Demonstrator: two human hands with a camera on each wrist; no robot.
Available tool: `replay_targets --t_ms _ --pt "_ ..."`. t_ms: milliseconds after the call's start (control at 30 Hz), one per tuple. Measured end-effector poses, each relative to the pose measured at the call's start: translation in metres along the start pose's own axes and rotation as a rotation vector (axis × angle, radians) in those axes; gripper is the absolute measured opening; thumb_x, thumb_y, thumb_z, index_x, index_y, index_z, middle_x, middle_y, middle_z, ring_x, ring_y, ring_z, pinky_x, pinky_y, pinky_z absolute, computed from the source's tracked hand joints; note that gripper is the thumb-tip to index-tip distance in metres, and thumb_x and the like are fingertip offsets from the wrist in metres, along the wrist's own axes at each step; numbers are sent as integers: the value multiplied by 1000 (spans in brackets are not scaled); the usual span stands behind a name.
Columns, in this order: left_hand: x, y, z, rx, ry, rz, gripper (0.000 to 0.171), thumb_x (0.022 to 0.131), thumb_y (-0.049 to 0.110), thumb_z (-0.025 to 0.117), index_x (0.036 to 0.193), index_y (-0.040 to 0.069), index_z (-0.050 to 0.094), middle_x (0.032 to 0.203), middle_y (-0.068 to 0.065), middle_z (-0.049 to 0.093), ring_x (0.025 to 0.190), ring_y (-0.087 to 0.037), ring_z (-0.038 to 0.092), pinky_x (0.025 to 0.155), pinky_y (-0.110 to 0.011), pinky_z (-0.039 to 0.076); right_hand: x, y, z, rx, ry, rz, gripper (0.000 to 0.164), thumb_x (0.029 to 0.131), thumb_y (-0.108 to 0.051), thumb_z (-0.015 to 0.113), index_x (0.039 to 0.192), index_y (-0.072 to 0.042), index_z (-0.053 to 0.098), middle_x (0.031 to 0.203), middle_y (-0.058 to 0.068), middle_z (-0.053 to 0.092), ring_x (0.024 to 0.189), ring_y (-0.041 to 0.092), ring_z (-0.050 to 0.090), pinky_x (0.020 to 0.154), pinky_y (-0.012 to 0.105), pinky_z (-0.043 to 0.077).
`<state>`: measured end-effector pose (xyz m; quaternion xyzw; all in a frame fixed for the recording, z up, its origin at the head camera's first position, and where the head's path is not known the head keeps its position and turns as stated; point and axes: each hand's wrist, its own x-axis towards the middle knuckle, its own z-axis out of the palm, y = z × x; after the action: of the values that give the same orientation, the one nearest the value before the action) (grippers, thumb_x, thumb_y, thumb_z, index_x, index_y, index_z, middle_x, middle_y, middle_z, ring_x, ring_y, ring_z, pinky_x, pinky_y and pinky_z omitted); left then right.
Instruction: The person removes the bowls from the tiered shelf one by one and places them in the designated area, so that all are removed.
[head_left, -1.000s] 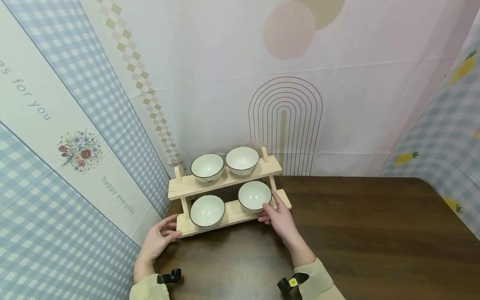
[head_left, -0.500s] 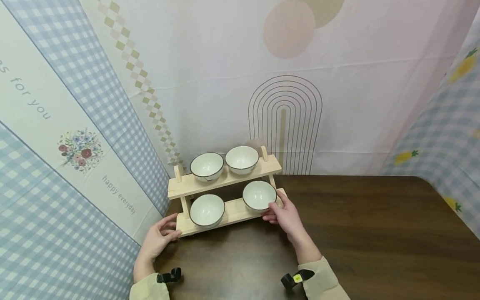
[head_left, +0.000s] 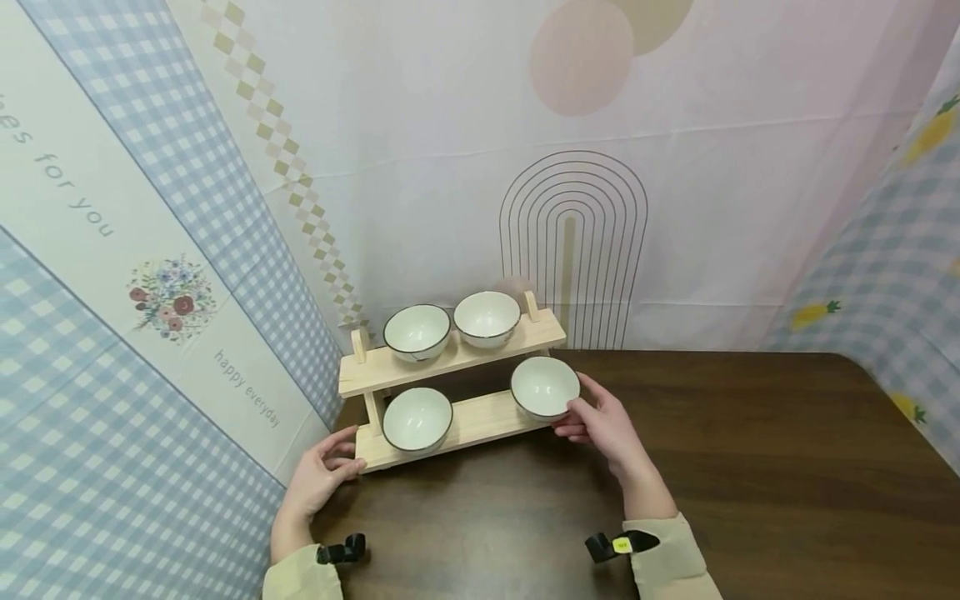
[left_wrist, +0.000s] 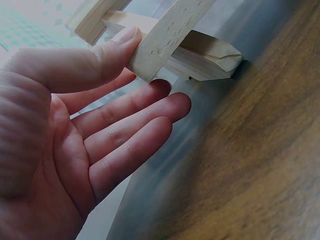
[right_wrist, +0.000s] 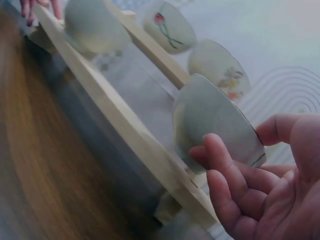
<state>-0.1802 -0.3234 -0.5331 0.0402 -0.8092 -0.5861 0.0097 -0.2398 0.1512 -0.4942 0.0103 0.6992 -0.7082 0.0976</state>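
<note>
A two-tier wooden display rack (head_left: 480,427) stands on the table. My left hand (head_left: 315,482) pinches the left end of its lower board; in the left wrist view the thumb (left_wrist: 112,52) lies on the wood and the other fingers extend past the board's end. At the lower tier's right end, my right hand (head_left: 606,423) holds a white dark-rimmed bowl (head_left: 545,388) by its side, thumb at the rim and fingers beneath. Another bowl (head_left: 417,421) sits at the left of this tier. Two more, a left bowl (head_left: 417,333) and a right bowl (head_left: 487,319), sit on the upper tier.
Behind the rack hangs a pale patterned cloth (head_left: 420,217), with a blue checked cloth (head_left: 225,167) close on the left. The dark wooden table (head_left: 750,467) extends to the right, where another checked cloth (head_left: 847,275) hangs.
My right hand has moved right along the lower tier with the bowl, widening the gap to the left bowl. The left hand has kept its place on the rack's end.
</note>
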Motion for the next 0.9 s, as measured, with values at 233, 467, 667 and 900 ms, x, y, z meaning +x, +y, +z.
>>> replay_targets --t_ms 233,467,667,900 --pt "-1 0 0 -2 -3 -1 68 91 -5 82 153 -7 52 121 -26 68 87 -14 76 75 -32 64 0 0 -24 -5 27 9 71 107 -12 52 171 -8 23 91 14 80 73 16 78 68 27 63" --pt "-1 1 0 -16 1 3 68 91 -7 81 152 -8 51 120 -27 68 86 -14 76 74 -32 64 -3 -4 -46 -14 90 4 72 109 -15 51 172 -8 17 95 15 80 76 15 78 73 29 64" --pt "0 1 1 -16 9 -4 68 91 -8 80 152 -9 51 119 -27 68 86 -14 76 75 -34 65 -1 1 -64 -4 161 14 73 109 -18 51 173 -13 15 94 10 80 78 14 78 75 30 65" --pt "1 0 3 -6 15 -5 69 91 -7 81 153 -8 51 120 -27 68 86 -15 76 75 -35 65 0 10 -76 3 217 26 74 109 -17 50 174 -16 14 90 6 80 76 10 78 76 30 65"
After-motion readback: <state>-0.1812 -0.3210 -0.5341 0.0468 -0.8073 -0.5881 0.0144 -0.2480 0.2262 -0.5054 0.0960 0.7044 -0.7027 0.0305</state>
